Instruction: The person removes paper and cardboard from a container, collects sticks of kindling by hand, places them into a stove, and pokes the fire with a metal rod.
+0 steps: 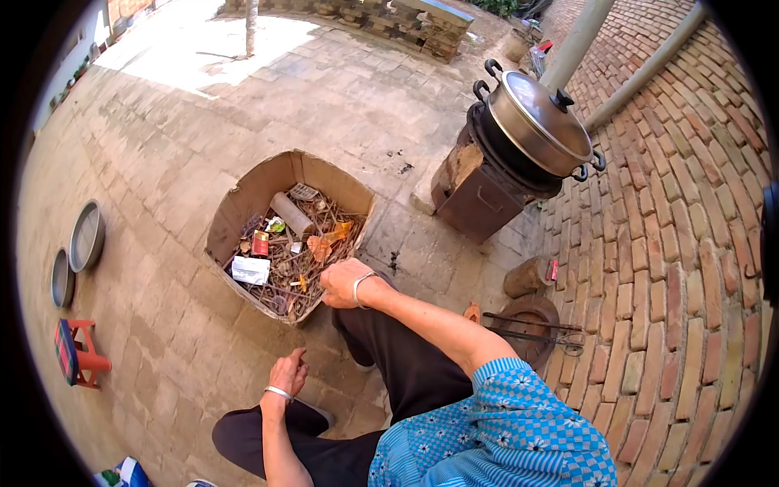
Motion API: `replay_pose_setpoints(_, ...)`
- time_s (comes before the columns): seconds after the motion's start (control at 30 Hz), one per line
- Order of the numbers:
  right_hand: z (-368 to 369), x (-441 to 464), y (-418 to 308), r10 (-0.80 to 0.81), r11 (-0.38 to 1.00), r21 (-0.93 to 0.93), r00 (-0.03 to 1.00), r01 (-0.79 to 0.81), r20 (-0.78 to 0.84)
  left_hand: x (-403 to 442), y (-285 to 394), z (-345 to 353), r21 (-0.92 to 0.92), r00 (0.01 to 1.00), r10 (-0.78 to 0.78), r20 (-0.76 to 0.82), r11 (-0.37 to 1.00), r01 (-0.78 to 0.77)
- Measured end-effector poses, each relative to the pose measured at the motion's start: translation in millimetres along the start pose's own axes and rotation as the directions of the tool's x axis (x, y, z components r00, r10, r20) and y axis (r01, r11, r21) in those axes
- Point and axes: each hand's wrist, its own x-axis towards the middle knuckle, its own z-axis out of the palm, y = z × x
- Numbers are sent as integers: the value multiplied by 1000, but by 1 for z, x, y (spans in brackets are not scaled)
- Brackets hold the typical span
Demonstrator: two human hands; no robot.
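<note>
My right hand (345, 282), with a silver bangle at the wrist, hangs by the near right rim of a cardboard box (333, 174). Its fingers are curled in, and whatever they hold, if anything, is hidden. Above my left knee is my left hand (288, 375), also wearing a bangle; its index finger sticks out, the others are loosely bent, and nothing shows in it. Inside the box lie thin twigs (280, 280), a cardboard tube (293, 214), a red packet (260, 243), a crumpled white paper (251, 270) and orange-brown scraps (320, 247).
Right of the box, a lidded steamer pot (535, 122) stands on a metal stove (479, 203) beside the brick wall (641, 268). Tongs (527, 334) lie across a round lid (523, 316) near a log stump (526, 277). Two basins (87, 235) and a red stool (85, 353) stand left.
</note>
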Motion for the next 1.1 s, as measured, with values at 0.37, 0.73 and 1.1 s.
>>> replay_pose_setpoints(0.37, -3, -1, 0, 3, 1000, 0, 1000, -3, -6, 3, 4, -3, -11, 1000, 3, 13, 1000, -3)
replay_pose_setpoints(0.73, 4, 2, 1, 0, 1000, -8, 1000, 0, -22, 1, 1, 0, 11, 1000, -12, 10, 1000, 12)
replay_pose_setpoints(1.1, -1, 2, -5, -5, 999, -33, 999, 6, 37, 0, -17, 8, 48, 999, -30, 18, 998, 29)
